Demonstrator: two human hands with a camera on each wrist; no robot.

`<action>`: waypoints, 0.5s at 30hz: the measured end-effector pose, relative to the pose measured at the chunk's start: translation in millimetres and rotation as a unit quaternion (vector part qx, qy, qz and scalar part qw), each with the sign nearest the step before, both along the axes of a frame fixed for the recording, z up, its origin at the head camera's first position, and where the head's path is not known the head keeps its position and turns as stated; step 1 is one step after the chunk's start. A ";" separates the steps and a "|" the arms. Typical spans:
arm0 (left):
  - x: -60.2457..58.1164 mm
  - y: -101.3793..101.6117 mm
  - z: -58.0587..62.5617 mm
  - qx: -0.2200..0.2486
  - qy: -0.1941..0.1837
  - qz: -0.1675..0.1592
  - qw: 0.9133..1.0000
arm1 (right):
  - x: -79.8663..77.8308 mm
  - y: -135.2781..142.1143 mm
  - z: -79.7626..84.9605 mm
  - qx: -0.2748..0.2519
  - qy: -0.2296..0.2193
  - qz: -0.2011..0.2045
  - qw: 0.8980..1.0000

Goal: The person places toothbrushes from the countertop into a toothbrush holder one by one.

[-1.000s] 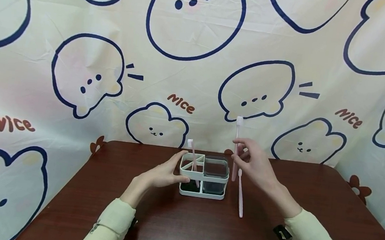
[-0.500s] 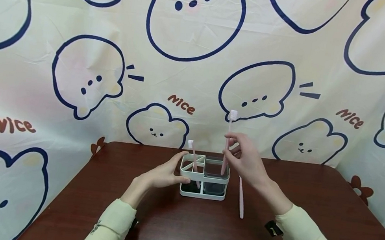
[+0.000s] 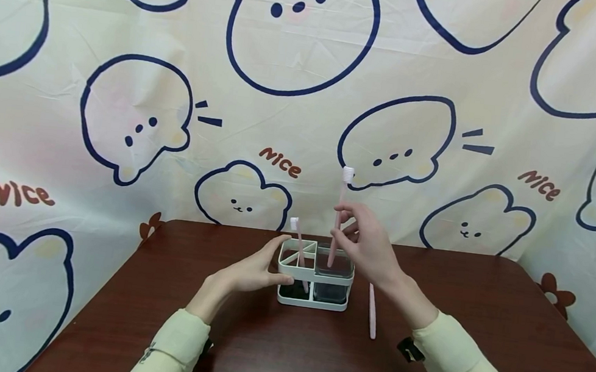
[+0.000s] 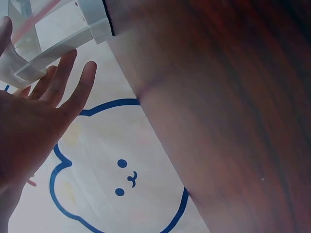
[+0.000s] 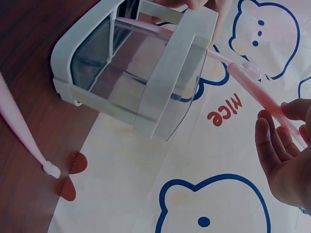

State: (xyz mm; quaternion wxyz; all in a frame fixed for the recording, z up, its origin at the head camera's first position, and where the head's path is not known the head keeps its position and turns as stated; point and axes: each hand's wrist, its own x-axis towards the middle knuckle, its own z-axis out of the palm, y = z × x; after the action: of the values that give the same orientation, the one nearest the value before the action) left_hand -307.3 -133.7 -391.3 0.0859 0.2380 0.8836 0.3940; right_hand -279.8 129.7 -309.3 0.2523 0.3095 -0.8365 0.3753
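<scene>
A pale toothbrush holder (image 3: 315, 277) with divided slots on the left and a clear cup (image 3: 341, 266) on the right stands on the table. My left hand (image 3: 246, 273) holds its left side, thumb in front and fingers behind. Between the thumb and fingers of my right hand (image 3: 371, 246) is a pink toothbrush (image 5: 253, 91), bristles up, its lower end above the clear cup and apart from it. Another pink toothbrush (image 3: 299, 242) leans in a left slot. A third toothbrush (image 3: 372, 317) lies on the table right of the holder, its head hidden behind my right hand.
The dark brown wooden table (image 3: 278, 355) extends around the holder. Behind it hangs a cream cloth (image 3: 316, 126) with bear drawings, which also covers both sides.
My right hand has carried the toothbrush leftward, from right of the holder to over the clear cup. My left hand and the holder have stayed in place.
</scene>
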 end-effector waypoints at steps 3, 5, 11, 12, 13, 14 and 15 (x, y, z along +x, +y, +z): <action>0.2 0.3 -0.2 0.003 -0.003 0.000 1.000 | 0.4 -3.5 1.0 0.008 0.001 -0.008 1.000; 0.2 0.3 0.1 0.004 -0.005 0.000 1.000 | 0.4 -5.6 1.6 0.011 0.002 -0.008 1.000; 0.3 1.0 0.8 0.003 -0.007 -0.002 1.000 | -1.3 -10.2 2.2 0.001 0.001 -0.007 1.000; 0.1 1.0 0.7 0.003 -0.007 -0.002 1.000 | -1.4 -11.3 2.3 0.000 0.000 -0.006 1.000; 0.2 1.0 0.6 0.004 -0.008 -0.002 1.000 | -1.5 -12.5 2.5 -0.001 0.001 -0.007 1.000; 0.1 1.0 0.5 0.004 -0.008 -0.001 1.000 | -1.7 -13.6 2.7 -0.001 0.003 -0.006 1.000; 0.0 0.9 0.4 0.004 -0.009 -0.001 1.000 | -1.8 -14.7 2.7 0.000 0.005 -0.005 1.000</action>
State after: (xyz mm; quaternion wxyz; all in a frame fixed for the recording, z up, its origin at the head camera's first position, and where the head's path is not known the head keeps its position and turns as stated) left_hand -307.3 -132.8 -390.9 0.0933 0.2358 0.8808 0.3999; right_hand -281.6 115.0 -306.5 0.2583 0.3073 -0.8365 0.3729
